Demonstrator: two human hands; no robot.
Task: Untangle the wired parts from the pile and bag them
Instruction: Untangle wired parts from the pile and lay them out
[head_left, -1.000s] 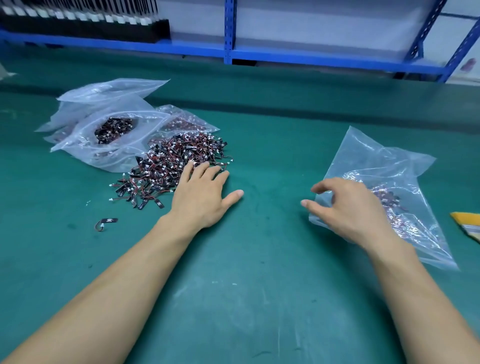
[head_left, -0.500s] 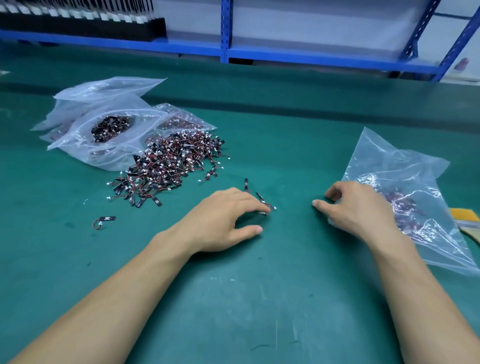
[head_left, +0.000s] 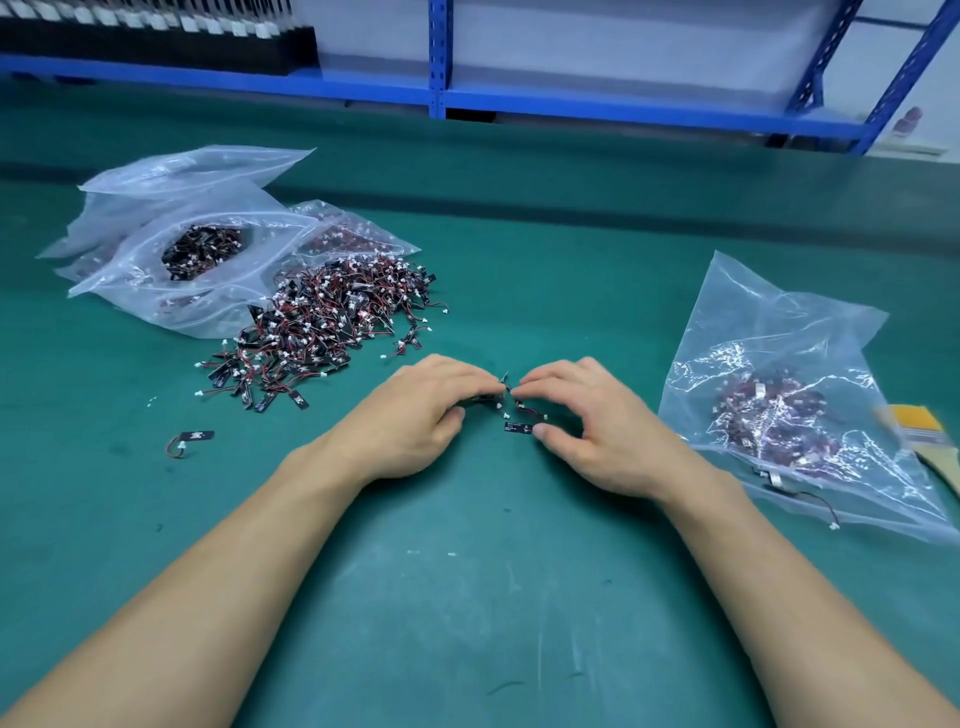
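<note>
A pile of small black wired parts (head_left: 332, 327) with red wires and white plugs lies on the green mat (head_left: 467, 597) at the left. In the middle, my left hand (head_left: 415, 415) and my right hand (head_left: 587, 421) meet over a small tangled cluster of wired parts (head_left: 511, 410). Both hands pinch it with curled fingers, left from the left side, right from the right. One black part (head_left: 518, 427) lies by my right thumb. A clear bag (head_left: 810, 395) holding sorted parts lies to the right of my right hand.
Several clear bags (head_left: 192, 244), one open with parts inside, lie behind the pile. A single stray part (head_left: 189, 439) lies at the left. A brush (head_left: 924, 436) sits at the right edge. Blue shelving (head_left: 441, 57) runs along the back.
My left hand dragged a few parts from the pile to the middle. My right hand left the bag and moved left to meet it; both now pinch the cluster.
</note>
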